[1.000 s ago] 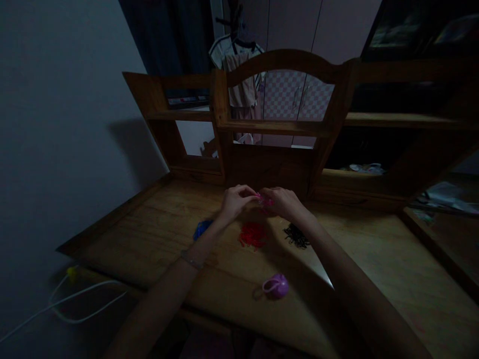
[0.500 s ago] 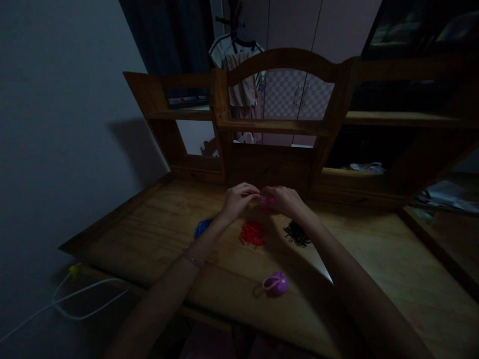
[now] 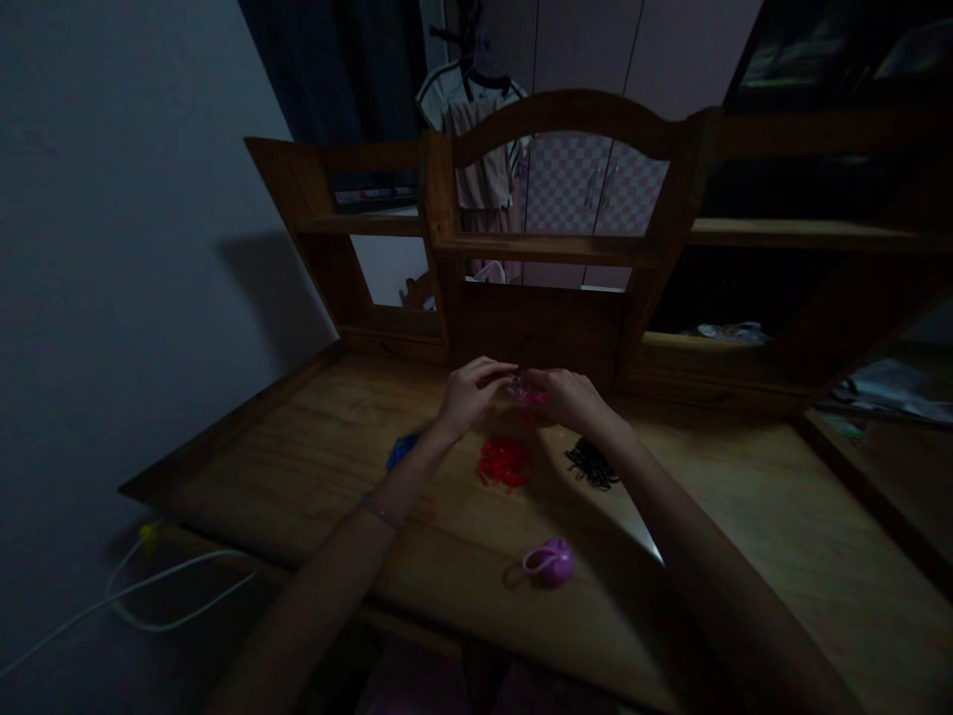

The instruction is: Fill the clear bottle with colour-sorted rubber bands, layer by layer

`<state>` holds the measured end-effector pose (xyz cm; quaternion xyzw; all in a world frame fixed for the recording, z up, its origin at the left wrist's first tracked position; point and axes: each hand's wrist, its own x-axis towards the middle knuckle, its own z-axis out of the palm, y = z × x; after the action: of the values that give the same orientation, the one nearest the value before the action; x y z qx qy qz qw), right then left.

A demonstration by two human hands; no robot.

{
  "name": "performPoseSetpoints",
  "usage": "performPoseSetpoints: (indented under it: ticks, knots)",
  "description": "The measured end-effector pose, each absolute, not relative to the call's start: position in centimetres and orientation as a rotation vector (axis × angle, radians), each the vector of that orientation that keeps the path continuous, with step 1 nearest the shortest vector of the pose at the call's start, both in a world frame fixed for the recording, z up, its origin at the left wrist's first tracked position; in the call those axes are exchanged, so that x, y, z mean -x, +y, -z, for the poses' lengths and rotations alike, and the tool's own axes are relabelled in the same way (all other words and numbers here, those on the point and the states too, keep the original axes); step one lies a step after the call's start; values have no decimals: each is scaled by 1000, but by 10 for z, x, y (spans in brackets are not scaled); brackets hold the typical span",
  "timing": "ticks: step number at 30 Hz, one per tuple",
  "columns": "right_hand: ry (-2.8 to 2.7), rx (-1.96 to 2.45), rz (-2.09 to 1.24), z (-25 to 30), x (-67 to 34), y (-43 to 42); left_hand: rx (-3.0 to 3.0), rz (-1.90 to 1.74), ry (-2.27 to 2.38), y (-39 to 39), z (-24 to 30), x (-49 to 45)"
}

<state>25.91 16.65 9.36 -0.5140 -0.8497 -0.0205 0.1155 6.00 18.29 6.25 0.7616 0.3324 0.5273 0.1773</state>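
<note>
Above the table (image 3: 283, 447), my right hand (image 3: 572, 399) has its fingers closed round a small clear-and-pink plastic piece (image 3: 527, 391), whose exact kind is too dim and small to tell. From the other side, my left hand (image 3: 471, 395) pinches at the clear end of it with thumb and fingers. Below the hands lies a pile of red rubber bands (image 3: 504, 464). A blue pile (image 3: 402, 450) is partly hidden by my left forearm, and a black pile (image 3: 591, 463) sits beside my right forearm. Nearer me rests a purple ball with a loop strap (image 3: 555, 563).
A wooden shelf unit (image 3: 551, 248) rises along the table's back edge. White cables (image 3: 171, 570) hang past the left front edge, by the wall (image 3: 149, 298). Clothes (image 3: 480, 149) hang behind the shelf. Plastic bags (image 3: 893, 389) lie at the far right.
The fingers of my left hand have shifted slightly up and opened a little, and more of the clear part shows between the hands. The piles and purple ball stay put.
</note>
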Motion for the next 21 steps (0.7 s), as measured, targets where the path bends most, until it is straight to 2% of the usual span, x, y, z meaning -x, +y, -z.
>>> performPoseSetpoints:
  ticks: [14, 21]
  knots:
    - [-2486, 1510, 13, -101, -256, 160, -2161, -1481, 1111, 176, -62, -63]
    - [-2436, 1491, -87, -100, -257, 163, -2261, -1507, 1034, 173, -70, -62]
